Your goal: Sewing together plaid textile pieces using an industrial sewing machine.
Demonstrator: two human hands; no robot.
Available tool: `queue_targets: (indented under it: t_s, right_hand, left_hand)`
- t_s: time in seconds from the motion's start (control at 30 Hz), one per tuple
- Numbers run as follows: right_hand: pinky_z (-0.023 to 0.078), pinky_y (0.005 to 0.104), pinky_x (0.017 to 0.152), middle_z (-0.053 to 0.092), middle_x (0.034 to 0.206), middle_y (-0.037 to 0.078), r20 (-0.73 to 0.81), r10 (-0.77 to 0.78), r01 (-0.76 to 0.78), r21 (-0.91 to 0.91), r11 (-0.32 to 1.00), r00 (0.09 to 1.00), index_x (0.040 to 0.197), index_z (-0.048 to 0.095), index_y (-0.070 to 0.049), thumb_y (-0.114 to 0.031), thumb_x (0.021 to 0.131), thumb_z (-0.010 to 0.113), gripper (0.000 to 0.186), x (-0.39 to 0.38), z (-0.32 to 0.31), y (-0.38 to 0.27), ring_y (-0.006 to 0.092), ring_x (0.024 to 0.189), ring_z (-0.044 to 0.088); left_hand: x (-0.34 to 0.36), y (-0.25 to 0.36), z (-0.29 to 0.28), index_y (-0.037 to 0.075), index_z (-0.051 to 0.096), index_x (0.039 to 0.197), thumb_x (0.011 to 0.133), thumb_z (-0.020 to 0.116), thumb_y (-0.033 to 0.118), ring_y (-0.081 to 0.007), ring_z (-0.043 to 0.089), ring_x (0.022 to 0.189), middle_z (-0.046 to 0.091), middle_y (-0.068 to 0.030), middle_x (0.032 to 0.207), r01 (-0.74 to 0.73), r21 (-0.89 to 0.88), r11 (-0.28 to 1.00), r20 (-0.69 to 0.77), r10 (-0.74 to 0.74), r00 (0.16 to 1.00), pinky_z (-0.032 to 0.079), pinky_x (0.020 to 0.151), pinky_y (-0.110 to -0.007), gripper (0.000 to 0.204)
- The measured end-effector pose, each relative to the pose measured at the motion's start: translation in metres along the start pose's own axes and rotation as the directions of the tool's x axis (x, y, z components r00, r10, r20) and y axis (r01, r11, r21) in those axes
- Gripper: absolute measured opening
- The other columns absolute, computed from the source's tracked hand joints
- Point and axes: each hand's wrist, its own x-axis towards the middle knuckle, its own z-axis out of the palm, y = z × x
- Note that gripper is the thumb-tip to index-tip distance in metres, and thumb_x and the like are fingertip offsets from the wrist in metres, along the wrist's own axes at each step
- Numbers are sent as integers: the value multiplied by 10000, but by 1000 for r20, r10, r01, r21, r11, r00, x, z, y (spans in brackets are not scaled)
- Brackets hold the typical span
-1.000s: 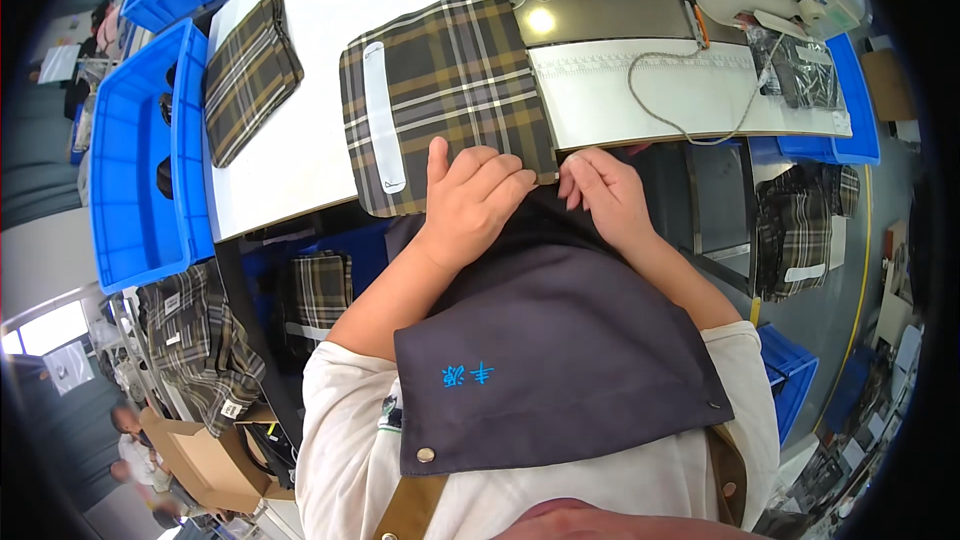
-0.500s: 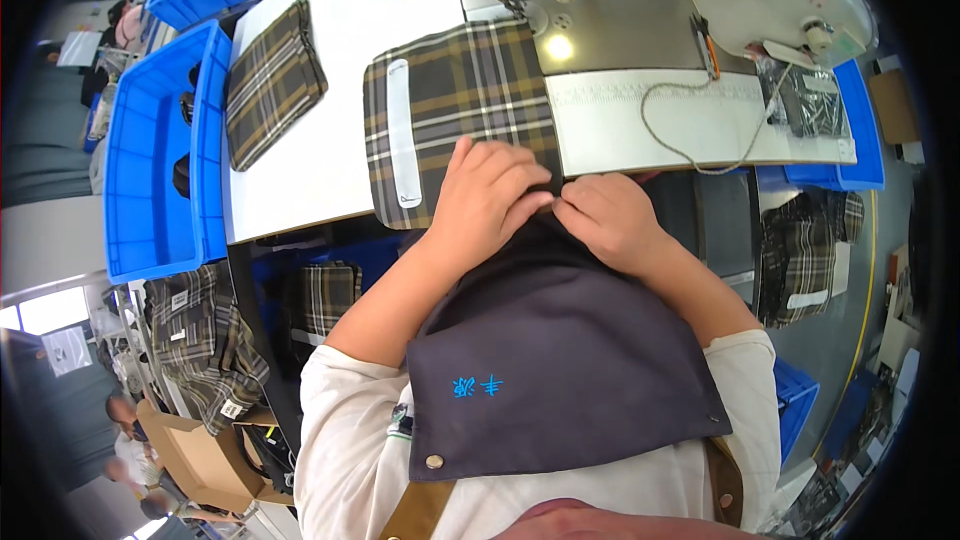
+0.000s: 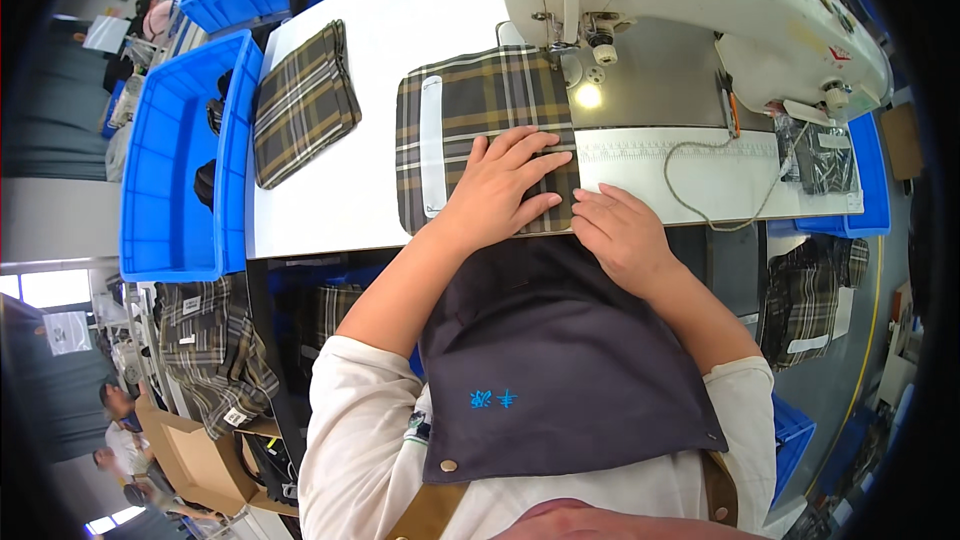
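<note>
Left hand (image 3: 505, 185) lay palm down on the plaid panel (image 3: 470, 105), fingers spread wide, pressing rather than gripping; right hand (image 3: 622, 235) had its fingers loosely bent at the panel's near right corner, and whether they pinched the cloth I could not tell. Panel lay flat at the near edge of the white table (image 3: 350, 220), its far right corner beside the needle end of the sewing machine (image 3: 690, 0); a pale strip (image 3: 431, 145) ran along its left side. Handling, by judgement: light, soft but with some body, perhaps layered, not fragile, more apt to skew or wrinkle than to slip. Best hold seemed a flat palm near the middle plus a light pinch on the right edge, away from the needle. Containers: large blue bin (image 3: 140, 180) left of the table, a few dark items (image 3: 207, 183) against its inner right side, kind unclear. Beyond it, a second blue bin (image 3: 235, 0) with something dark at its far end. Between the bin and the panel, a plaid stack (image 3: 308, 105) lay on the table. At the right end, a clear packet (image 3: 825, 162) showed dark contents. Low on the left, an open cardboard box (image 3: 205, 455), contents not readable.
</note>
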Motion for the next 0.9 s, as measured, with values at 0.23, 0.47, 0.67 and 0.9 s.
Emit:
queue_targets:
  t_s: [0.23, 0.47, 0.67, 0.9]
  right_hand:
    - [552, 441, 1025, 701, 1060, 89, 26, 9, -9, 6, 1000, 1000, 978, 665, -44, -77, 835, 654, 147, 15, 4, 19, 269, 1145, 696]
    - [574, 437, 997, 690, 1017, 94, 19, 5, -5, 8, 1000, 1000, 932, 634, -48, -60, 825, 645, 108, 36, 4, 36, 276, 1117, 706]
    - [578, 423, 984, 673, 961, 97, 45, -40, 40, -11, 999, 998, 874, 595, -55, -67, 818, 650, 79, 51, 7, 56, 276, 1046, 713]
    - [579, 399, 943, 678, 965, 105, 93, -82, 88, -58, 994, 992, 877, 613, -43, -65, 822, 660, 76, 63, 12, 75, 284, 1044, 706]
  left_hand:
    - [18, -17, 0, 194, 621, 1415, 946, 720, 271, -303, 437, 1429, 547, -36, 1495, 4, 12, 1000, -12, -4, 1000, 364, 1096, -500, 485]
    - [36, -33, -3, 185, 627, 1403, 958, 710, 256, -294, 447, 1424, 557, -30, 1491, 12, 18, 1000, -29, -12, 1000, 365, 1093, -505, 458]
    - [52, -48, -5, 170, 628, 1391, 957, 712, 253, -294, 452, 1421, 566, -26, 1487, 12, 0, 1000, -44, -12, 999, 359, 1097, -504, 449]
    - [71, -66, -7, 148, 633, 1319, 945, 723, 242, -301, 471, 1407, 589, -25, 1469, 8, -6, 1000, -73, -8, 997, 359, 1095, -486, 395]
